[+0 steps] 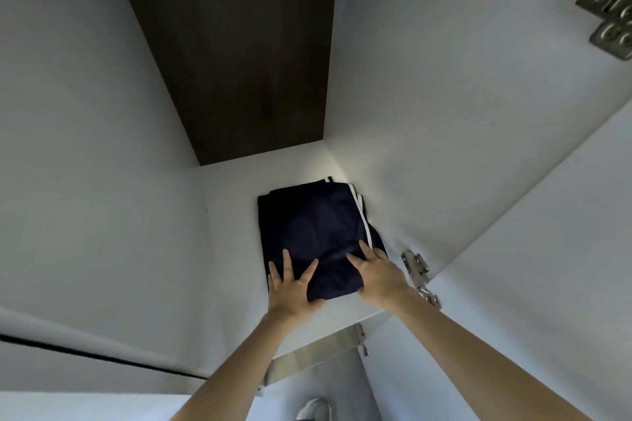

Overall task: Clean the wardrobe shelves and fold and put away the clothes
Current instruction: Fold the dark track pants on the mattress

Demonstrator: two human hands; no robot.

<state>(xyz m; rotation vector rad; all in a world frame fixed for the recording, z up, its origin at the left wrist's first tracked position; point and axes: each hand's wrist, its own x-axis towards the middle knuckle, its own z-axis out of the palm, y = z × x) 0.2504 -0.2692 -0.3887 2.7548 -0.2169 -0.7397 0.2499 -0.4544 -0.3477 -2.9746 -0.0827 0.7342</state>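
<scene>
Both forearms come up from the bottom edge into the wardrobe compartment. I see the left hand [292,285] flat on the near-left corner of the folded navy garment [314,225], its fingers [286,260] straight and spread wide, thumb angled off twd the right. The right hand [378,275] lies on the near-right corner, fingers [366,249] straight, a bit apart, tips right by the white stripe [362,219]. Neither hand curls round the cloth; both just press on top.

Garment sits on the white shelf [232,215], pushed twd the right wall, w/ bare shelf on its left. Long axis runs front to back, away from the hands twd the dark back panel [239,44]; stripe follows the right edge. Metal hinge [419,275] is just beside the right hand.
</scene>
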